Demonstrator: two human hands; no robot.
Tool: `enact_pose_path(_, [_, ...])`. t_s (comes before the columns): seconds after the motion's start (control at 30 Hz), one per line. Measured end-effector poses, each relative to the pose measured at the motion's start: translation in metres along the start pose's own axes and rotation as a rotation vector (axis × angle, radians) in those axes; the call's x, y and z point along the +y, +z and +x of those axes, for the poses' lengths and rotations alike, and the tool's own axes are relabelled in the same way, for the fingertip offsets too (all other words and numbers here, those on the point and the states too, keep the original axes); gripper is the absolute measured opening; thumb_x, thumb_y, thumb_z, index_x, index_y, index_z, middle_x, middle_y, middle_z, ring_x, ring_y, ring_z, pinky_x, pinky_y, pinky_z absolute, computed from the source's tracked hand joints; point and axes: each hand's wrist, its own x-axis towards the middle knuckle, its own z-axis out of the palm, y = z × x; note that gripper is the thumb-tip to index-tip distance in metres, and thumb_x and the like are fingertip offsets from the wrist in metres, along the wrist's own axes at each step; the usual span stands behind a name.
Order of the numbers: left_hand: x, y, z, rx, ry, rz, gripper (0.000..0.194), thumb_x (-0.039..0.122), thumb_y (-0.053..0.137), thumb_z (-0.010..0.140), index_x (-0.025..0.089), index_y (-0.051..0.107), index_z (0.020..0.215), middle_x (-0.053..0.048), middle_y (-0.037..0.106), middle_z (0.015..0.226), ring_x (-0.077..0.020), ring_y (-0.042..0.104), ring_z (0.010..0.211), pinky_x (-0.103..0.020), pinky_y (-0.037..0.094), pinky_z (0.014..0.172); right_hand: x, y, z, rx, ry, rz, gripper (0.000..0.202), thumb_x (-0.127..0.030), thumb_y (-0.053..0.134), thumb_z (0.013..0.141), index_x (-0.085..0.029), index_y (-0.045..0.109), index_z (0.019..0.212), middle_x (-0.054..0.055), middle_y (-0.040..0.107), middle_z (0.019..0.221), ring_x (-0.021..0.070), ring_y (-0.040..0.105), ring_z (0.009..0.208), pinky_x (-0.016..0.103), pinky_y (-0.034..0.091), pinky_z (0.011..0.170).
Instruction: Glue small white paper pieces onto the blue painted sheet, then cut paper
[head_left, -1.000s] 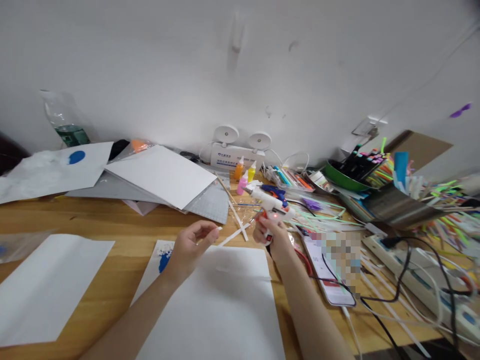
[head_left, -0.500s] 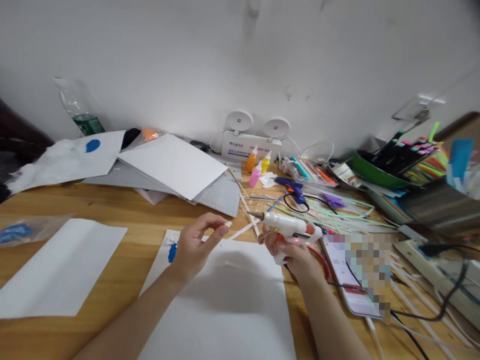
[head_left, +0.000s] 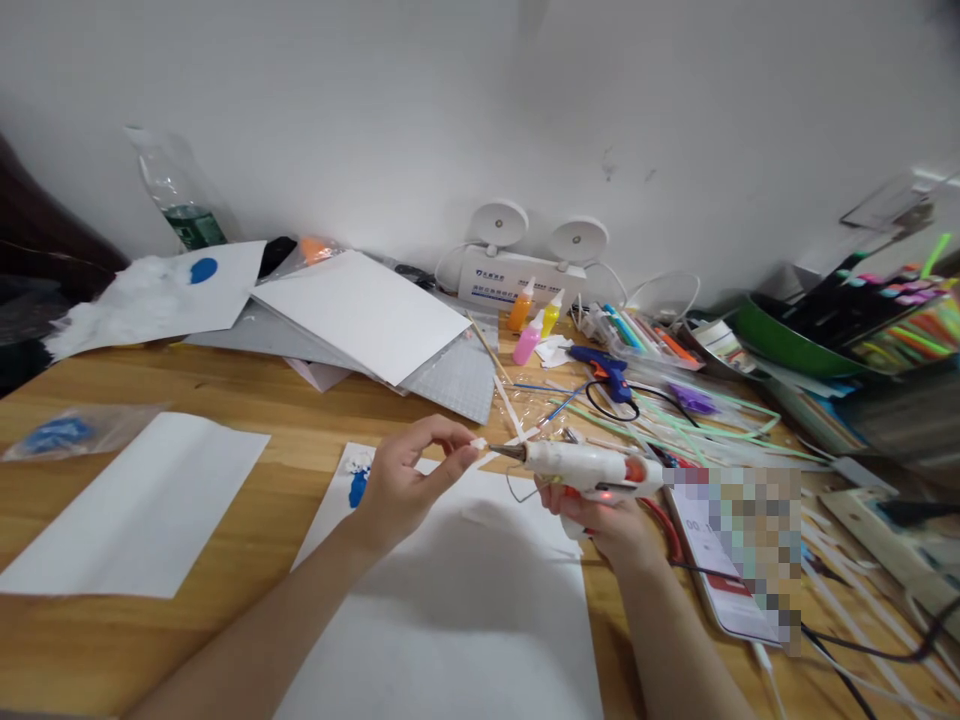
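The person's right hand is closing round the handle of a glue gun, fingers curled under the body and covering much of the grip. The gun is lying almost level above a large white sheet, its tip pointing toward the left hand. Its barrel is showing white and smooth, with orange-red parts at the rear and near the fingers, a dark strip along the side and a small red light glowing there. At the front, a metal nozzle is tapering to a narrow, dull point, and a thin bent wire is hanging beneath it.

The left hand is pinching a tiny white piece between thumb and forefinger, the gap between them just as wide as the piece. The piece is looking pale, rough and irregular, and is sitting right at the nozzle's tip; whether the two are touching, one cannot tell. Beyond the left wrist, the sheet's far corner is bearing a blue patch with crumbly white bits at its upper edge.
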Motion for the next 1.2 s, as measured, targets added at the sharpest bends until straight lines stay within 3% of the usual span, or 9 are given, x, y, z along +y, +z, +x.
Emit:
enact_pose_path(0.43, [-0.0003,-0.0001,-0.0003,-0.008,0.025,0.006,0.007,0.024,0.057,0.076,0.017,0.06,0.077,-0.001,0.059,0.071,-0.0107,0.053,0.068,-0.021,0.044,0.064,0.0005,0.0034,0.0013,-0.078,-0.01,0.242,0.019,-0.03,0.063,0.064,-0.018,0.052,0.054,-0.001,0.044,0.05,0.0138,0.041,0.05,0.028,0.032,0.049])
enact_pose_path(0.73, [-0.0023,-0.0001,-0.0002,-0.015,0.023,0.0,0.005,0.022,0.058,0.076,0.018,0.06,0.079,0.001,0.059,0.072,-0.0093,0.054,0.068,-0.02,0.044,0.064,-0.0018,0.0007,0.0019,-0.099,0.081,0.205,0.018,-0.031,0.063,0.061,-0.018,0.053,0.054,0.0,0.046,0.052,0.0153,0.042,0.053,0.029,0.033,0.05])
enact_pose_path(1.2, [-0.0018,0.0,-0.0005,-0.032,0.028,-0.023,0.006,0.021,0.058,0.076,0.018,0.06,0.079,0.0,0.059,0.072,-0.01,0.053,0.069,-0.021,0.044,0.064,-0.003,0.0014,0.0032,-0.097,0.005,0.269,0.017,-0.026,0.062,0.063,-0.017,0.053,0.052,-0.001,0.045,0.049,0.0133,0.039,0.05,0.027,0.029,0.049])
